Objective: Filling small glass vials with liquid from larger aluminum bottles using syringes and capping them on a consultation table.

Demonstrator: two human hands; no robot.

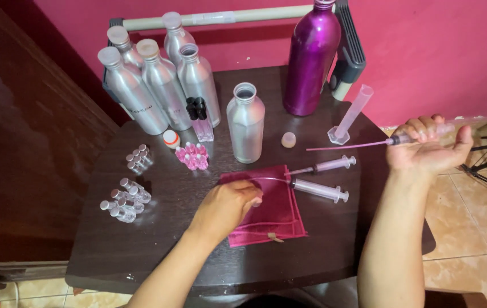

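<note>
While the right hand [428, 149] is raised beside the bench [340, 239], its fingers are closed round a clear plastic syringe with pink contents [411, 137]; its long needle lies near level, tip pointing left toward the clear measuring cylinder [350, 114]. Left hand [226, 206] rests loosely curled on the magenta folded cloth [280, 219], fingertips pinching something small I cannot make out. Pink-filled small vials [192, 157] look done; clear empty glass vials [123, 201] remain unfilled. Two spare syringes [320, 178] lie idle.

Home perfume-decant setup: dark table [141, 251], alu bottles [163, 85], vials [126, 202], tile floor [471, 239].
</note>
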